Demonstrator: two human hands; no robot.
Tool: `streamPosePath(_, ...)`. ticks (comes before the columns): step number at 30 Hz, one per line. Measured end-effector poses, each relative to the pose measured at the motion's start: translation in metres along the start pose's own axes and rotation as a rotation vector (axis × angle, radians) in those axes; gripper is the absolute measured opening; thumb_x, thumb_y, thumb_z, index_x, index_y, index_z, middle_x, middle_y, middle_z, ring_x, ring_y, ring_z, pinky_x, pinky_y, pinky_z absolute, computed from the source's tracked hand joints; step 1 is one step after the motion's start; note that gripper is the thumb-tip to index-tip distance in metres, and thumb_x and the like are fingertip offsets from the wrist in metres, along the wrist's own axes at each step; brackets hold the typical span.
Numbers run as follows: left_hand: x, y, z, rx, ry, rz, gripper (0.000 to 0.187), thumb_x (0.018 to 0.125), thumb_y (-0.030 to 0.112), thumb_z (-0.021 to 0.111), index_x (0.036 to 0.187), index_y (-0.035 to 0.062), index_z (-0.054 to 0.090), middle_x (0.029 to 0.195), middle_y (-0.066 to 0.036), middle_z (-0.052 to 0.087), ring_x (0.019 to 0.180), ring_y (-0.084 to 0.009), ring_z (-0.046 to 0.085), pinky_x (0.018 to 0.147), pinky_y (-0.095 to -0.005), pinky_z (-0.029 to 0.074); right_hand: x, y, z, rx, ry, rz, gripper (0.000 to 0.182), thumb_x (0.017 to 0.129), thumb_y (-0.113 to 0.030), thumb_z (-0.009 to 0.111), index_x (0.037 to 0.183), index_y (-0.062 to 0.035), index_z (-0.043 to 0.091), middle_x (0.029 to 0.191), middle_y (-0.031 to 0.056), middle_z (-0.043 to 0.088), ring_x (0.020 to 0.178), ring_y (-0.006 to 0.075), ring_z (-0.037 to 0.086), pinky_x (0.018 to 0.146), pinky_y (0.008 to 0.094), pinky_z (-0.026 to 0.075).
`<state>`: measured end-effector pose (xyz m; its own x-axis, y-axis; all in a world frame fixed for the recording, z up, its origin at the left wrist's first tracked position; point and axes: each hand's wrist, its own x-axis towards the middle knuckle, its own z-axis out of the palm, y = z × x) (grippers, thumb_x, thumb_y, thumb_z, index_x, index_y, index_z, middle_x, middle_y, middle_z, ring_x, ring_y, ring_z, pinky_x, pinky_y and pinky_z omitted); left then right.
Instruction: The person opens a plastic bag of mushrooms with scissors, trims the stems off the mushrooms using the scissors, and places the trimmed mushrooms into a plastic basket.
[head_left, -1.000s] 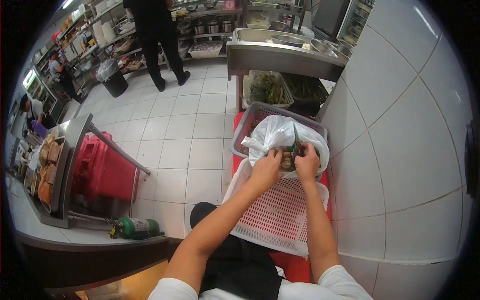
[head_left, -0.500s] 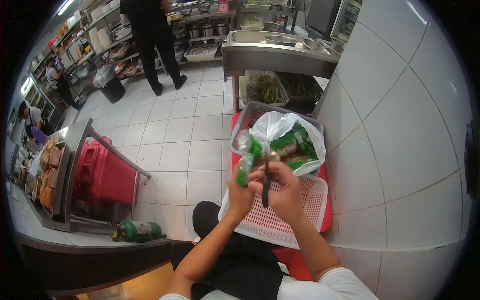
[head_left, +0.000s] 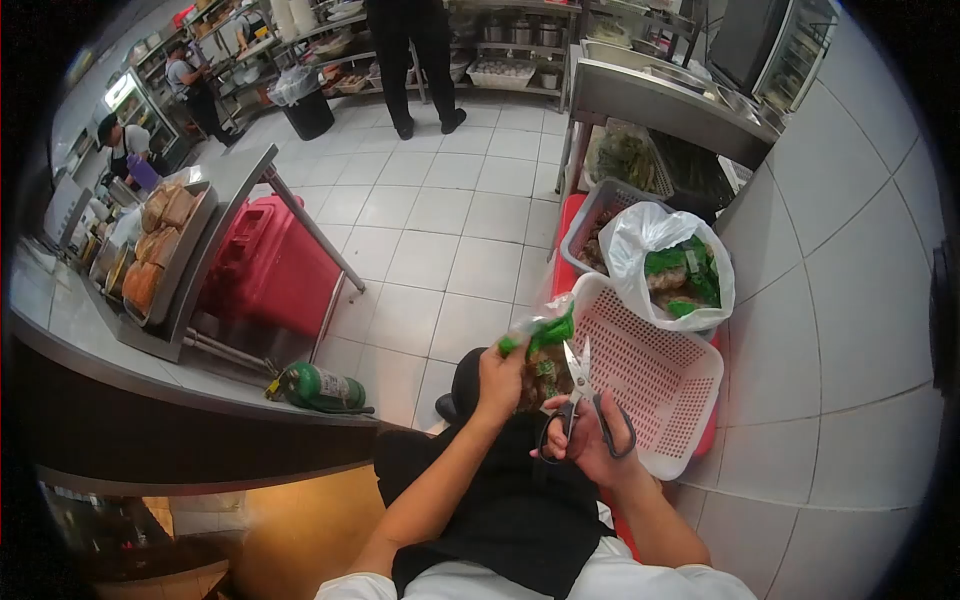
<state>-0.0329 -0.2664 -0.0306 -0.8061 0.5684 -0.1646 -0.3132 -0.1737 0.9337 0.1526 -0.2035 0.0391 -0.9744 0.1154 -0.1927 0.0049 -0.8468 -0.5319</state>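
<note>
My left hand (head_left: 500, 385) is closed on a clear plastic packet (head_left: 545, 365) with green print and brownish contents I cannot identify. In my right hand (head_left: 598, 450) is a pair of scissors (head_left: 578, 385) with dark handles, fingers through the loops. Its blades are parted and point up, beside the packet. A white perforated basket (head_left: 648, 375) lies just beyond my right hand. Behind it, a white plastic bag (head_left: 628, 250) stands open, holding several similar green-printed packets (head_left: 690, 275).
A grey crate (head_left: 578, 240) sits behind the white basket, against the tiled wall (head_left: 790, 370). On the left are a red bin (head_left: 275, 260), a green cylinder (head_left: 318, 387) and a tray of bread (head_left: 160, 240). Farther off, a person (head_left: 410, 60) stands by shelves.
The view has swung left. Both hands have come closer to my lap with the packet and scissors, away from the white bag. The scissors now show opened blades.
</note>
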Motion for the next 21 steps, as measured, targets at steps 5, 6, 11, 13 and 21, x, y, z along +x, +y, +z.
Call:
streamPosePath(5, -0.019, 0.011, 0.016, 0.245, 0.009, 0.439, 0.019, 0.104, 0.009, 0.062, 0.115, -0.0034, 0.071, 0.103, -0.006, 0.075, 0.094, -0.0174, 0.069, 0.088, -0.0302, 0.053, 0.003, 0.014, 0.019, 0.178, -0.05, 0.021, 0.088, 0.102, -0.078, 0.03, 0.142, -0.0029, 0.05, 0.093, 0.0102, 0.058, 0.088, 0.0247, 0.062, 0.106, 0.0615, 0.046)
streamPosePath(6, -0.02, 0.014, 0.015, 0.277, 0.026, 0.477, 0.019, 0.101, 0.005, 0.061, 0.113, -0.0045, 0.071, 0.103, -0.009, 0.075, 0.093, -0.0189, 0.069, 0.087, -0.0306, 0.053, 0.006, 0.015, 0.021, 0.223, -0.073, 0.019, 0.088, 0.103, -0.078, 0.029, 0.142, -0.0024, 0.05, 0.095, 0.01, 0.059, 0.089, 0.0251, 0.063, 0.107, 0.061, 0.046)
streamPosePath(11, -0.029, 0.035, 0.004, 0.465, 0.048, 0.625, 0.021, 0.092, 0.001, 0.056, 0.109, -0.0017, 0.069, 0.098, -0.013, 0.072, 0.088, -0.0252, 0.071, 0.082, -0.0336, 0.055, 0.012, 0.02, 0.037, 0.166, -0.042, 0.033, 0.088, 0.101, -0.079, 0.031, 0.141, -0.0031, 0.051, 0.094, 0.0111, 0.057, 0.088, 0.0256, 0.061, 0.104, 0.0634, 0.046)
streamPosePath(13, -0.033, 0.044, -0.002, 0.577, 0.059, 0.66, 0.02, 0.091, 0.003, 0.058, 0.107, -0.0008, 0.069, 0.094, -0.014, 0.071, 0.087, -0.0277, 0.071, 0.081, -0.0348, 0.055, 0.013, 0.021, 0.045, 0.166, -0.049, 0.043, 0.089, 0.101, -0.08, 0.032, 0.141, -0.0033, 0.051, 0.093, 0.0117, 0.057, 0.087, 0.0258, 0.059, 0.104, 0.0642, 0.046)
streamPosePath(21, -0.026, 0.046, 0.002, 0.492, 0.01, 0.836, 0.017, 0.089, 0.004, 0.061, 0.103, 0.0005, 0.068, 0.103, -0.016, 0.071, 0.094, -0.0336, 0.071, 0.082, -0.038, 0.056, 0.008, 0.011, 0.055, 0.22, -0.018, 0.043, 0.089, 0.101, -0.079, 0.031, 0.14, -0.0015, 0.053, 0.093, 0.0117, 0.056, 0.086, 0.0259, 0.059, 0.103, 0.0637, 0.047)
